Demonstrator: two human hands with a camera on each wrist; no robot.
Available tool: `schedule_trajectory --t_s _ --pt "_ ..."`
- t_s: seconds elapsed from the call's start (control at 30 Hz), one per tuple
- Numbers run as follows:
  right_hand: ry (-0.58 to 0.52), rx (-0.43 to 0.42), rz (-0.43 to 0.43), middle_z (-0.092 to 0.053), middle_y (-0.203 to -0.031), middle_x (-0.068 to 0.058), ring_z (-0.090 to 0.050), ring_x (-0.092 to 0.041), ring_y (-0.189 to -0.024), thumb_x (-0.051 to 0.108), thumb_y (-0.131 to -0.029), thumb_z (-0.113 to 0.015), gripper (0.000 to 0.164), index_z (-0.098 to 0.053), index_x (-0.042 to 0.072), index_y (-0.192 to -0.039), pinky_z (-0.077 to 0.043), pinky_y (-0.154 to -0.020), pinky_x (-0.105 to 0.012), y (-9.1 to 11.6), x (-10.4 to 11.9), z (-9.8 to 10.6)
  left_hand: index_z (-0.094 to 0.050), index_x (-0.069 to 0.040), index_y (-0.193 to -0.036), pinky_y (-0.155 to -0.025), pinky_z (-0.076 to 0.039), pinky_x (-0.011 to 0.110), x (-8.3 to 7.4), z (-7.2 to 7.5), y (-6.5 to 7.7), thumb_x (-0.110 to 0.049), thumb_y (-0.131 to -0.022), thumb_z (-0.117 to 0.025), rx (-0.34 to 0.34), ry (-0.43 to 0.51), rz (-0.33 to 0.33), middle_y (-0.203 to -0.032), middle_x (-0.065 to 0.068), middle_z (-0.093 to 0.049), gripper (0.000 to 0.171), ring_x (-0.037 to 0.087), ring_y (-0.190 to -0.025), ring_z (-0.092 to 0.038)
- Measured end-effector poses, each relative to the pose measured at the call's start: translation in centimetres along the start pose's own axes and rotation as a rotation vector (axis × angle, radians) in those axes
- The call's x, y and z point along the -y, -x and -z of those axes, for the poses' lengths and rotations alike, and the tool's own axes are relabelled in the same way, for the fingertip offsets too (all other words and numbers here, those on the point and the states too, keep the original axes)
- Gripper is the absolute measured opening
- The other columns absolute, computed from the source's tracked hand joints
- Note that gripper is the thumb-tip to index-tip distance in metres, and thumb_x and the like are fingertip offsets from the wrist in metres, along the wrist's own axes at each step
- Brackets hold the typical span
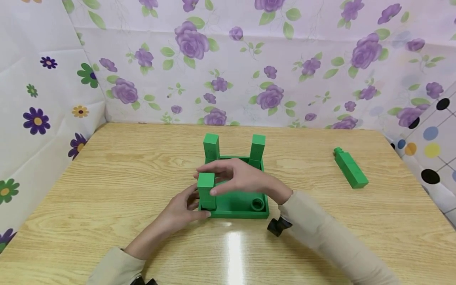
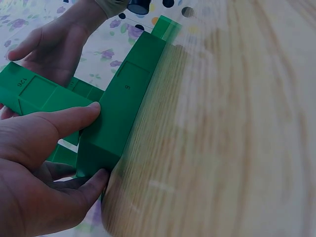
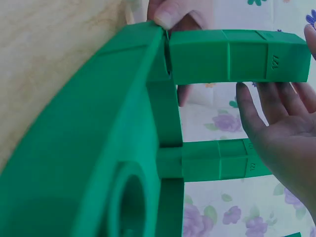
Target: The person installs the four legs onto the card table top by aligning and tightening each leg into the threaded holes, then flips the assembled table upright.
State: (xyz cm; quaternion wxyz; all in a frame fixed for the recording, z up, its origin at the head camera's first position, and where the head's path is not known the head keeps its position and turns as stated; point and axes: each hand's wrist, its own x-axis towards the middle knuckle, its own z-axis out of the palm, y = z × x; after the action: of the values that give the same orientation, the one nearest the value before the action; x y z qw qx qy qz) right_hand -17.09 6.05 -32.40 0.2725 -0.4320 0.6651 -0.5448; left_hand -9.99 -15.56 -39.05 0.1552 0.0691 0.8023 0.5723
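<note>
A shallow green tray lies on the table, with square green posts standing at three of its corners. My left hand grips the tray's near left corner, its thumb on the wall next to the post and its fingers on the outside. The near left post, marked 127 in the right wrist view, stands upright at that corner. Around its upper part is my right hand, fingers loosely extended and spread, fingertips right at the post's side. At the near right corner a round socket shows its open hole.
A loose green post with a threaded peg at one end lies on the wooden table to the right. The far left post and far right post rise behind my right hand. Flowered cloth hangs behind the table.
</note>
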Motion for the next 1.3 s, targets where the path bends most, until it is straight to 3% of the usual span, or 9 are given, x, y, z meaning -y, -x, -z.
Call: schedule_trajectory --t_s 0.13,0.3,0.5,0.7,1.03,1.3 --pt "-0.009 0.025 -0.007 -0.058 -0.132 -0.009 -0.053 -0.017 -0.122 0.004 -0.089 -0.07 0.054 -0.049 0.0 -0.139 -0.043 -0.104 -0.035 -0.3 0.3 0.2 -0.037 -0.01 -0.147 -0.102 -0.044 0.035 0.1 0.1 0.0 -0.005 -0.08 -0.078 0.011 -0.001 -0.012 -0.136 0.01 -0.052 0.079 0.029 -0.126 -0.049" --pt "0.064 -0.02 -0.044 -0.057 -0.131 -0.008 -0.053 -0.015 -0.121 0.007 -0.087 -0.072 0.052 -0.054 0.002 -0.136 -0.045 -0.101 -0.032 -0.4 0.3 0.0 -0.036 -0.011 -0.148 -0.103 -0.044 0.036 0.1 0.1 0.0 -0.005 -0.081 -0.078 0.015 0.006 -0.015 -0.137 0.009 -0.051 0.08 0.028 -0.126 -0.049" --pt "0.226 -0.147 -0.043 -0.063 -0.113 0.003 -0.059 -0.009 -0.104 0.017 -0.084 -0.077 0.045 -0.061 0.01 -0.126 -0.05 -0.093 -0.027 -0.5 0.5 -0.9 -0.036 -0.011 -0.148 -0.106 -0.04 0.042 0.0 0.2 0.0 -0.007 -0.081 -0.078 0.01 -0.003 -0.025 -0.137 0.01 -0.05 0.079 0.029 -0.126 -0.049" --pt "0.287 -0.3 -0.023 -0.065 -0.093 0.004 -0.062 -0.01 -0.089 0.019 -0.078 -0.083 0.035 -0.064 0.011 -0.106 -0.053 -0.084 -0.028 -0.3 0.3 -2.1 -0.032 -0.011 -0.151 -0.103 -0.043 0.04 0.0 0.1 0.1 -0.009 -0.081 -0.079 0.001 -0.008 -0.016 -0.136 0.011 -0.05 0.084 0.029 -0.124 -0.05" --pt "0.465 -0.498 0.028 -0.061 -0.085 0.005 -0.061 -0.003 -0.075 0.025 -0.075 -0.086 0.038 -0.053 0.011 -0.089 -0.056 -0.068 -0.025 -0.2 0.1 -4.2 -0.031 -0.015 -0.152 -0.101 -0.046 0.038 0.0 0.0 0.0 -0.009 -0.081 -0.079 0.005 0.014 0.011 -0.143 0.009 -0.045 0.086 0.03 -0.126 -0.049" --pt "0.484 -0.579 0.027 -0.061 -0.083 0.007 -0.061 -0.002 -0.073 0.026 -0.074 -0.086 0.035 -0.055 0.013 -0.086 -0.054 -0.063 -0.023 -0.1 0.1 -5.0 -0.032 -0.014 -0.152 -0.099 -0.047 0.037 -0.1 0.0 0.1 -0.008 -0.082 -0.079 0.016 0.05 0.005 -0.144 0.011 -0.044 0.084 0.032 -0.126 -0.048"
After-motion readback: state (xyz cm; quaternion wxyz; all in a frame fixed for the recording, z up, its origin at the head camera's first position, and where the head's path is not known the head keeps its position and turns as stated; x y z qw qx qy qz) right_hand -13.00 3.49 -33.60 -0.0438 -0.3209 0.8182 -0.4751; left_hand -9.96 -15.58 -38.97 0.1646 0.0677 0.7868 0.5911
